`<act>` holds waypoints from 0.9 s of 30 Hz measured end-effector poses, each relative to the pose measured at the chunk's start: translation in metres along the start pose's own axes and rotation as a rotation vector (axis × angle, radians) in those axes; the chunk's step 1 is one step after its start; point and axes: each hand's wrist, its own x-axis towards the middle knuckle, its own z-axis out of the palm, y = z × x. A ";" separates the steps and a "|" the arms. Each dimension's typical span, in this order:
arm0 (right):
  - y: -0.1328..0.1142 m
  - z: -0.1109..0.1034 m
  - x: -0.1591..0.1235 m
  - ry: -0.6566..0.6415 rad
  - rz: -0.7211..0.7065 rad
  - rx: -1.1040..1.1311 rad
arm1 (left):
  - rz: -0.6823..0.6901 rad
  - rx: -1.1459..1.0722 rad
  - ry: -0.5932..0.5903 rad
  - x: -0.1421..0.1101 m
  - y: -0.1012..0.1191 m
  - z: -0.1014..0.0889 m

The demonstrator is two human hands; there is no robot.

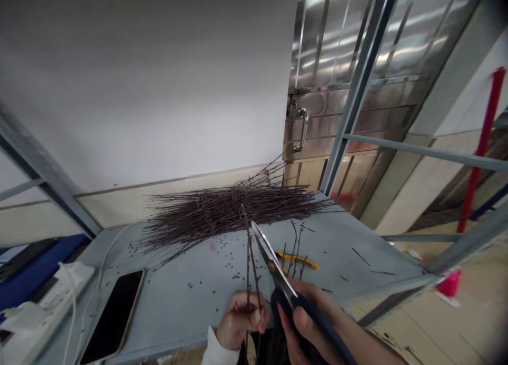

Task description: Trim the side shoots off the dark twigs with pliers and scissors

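Observation:
My left hand (243,318) is closed around a thin dark forked twig (250,259) that stands upright in front of me. In my right hand (307,315) is a pair of scissors (273,267) with dark blue handles. The blades look closed or nearly so, and they point up and to the left, just right of the twig. A large pile of similar dark twigs (222,209) lies across the back of the grey table. Several short twig pieces (296,248) rest beyond the scissors, over a yellow-handled tool (304,260) that is partly hidden.
A phone (115,315) lies at the table's left, beside a white power strip (65,293) with cables. Small dark clippings are scattered over the grey tabletop (178,301). Metal frame posts (359,90) rise at the sides, with a white wall and a metal door (317,111) behind.

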 end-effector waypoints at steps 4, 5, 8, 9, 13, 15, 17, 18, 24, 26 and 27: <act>0.013 -0.003 0.003 0.027 -0.026 0.098 | 0.025 0.016 0.013 0.000 -0.004 -0.003; 0.018 -0.005 0.003 0.028 -0.030 0.123 | 0.026 0.020 0.015 -0.001 -0.005 -0.004; 0.031 -0.011 0.002 0.038 -0.021 0.155 | 0.023 0.021 0.026 -0.001 -0.002 -0.003; 0.032 -0.012 0.002 0.045 -0.016 0.158 | 0.023 0.019 0.030 -0.001 0.000 -0.002; 0.028 -0.014 0.001 0.094 0.025 0.149 | 0.005 0.030 0.013 -0.002 0.008 0.001; 0.026 -0.013 0.000 0.122 0.040 0.137 | 0.005 0.036 0.014 -0.002 0.009 0.002; 0.027 -0.014 -0.001 0.136 0.044 0.129 | 0.018 0.034 0.019 -0.003 0.010 0.003; 0.028 -0.014 -0.002 0.120 0.043 0.122 | 0.023 0.033 0.020 -0.003 0.009 0.003; 0.028 -0.016 -0.002 0.061 0.024 -0.055 | 0.045 0.037 0.038 -0.006 0.007 0.002; 0.023 -0.014 -0.003 0.043 0.029 -0.106 | 0.056 0.030 0.071 -0.007 0.006 0.001; 0.021 -0.014 -0.004 0.042 0.038 -0.118 | 0.062 0.023 0.098 -0.007 0.006 0.000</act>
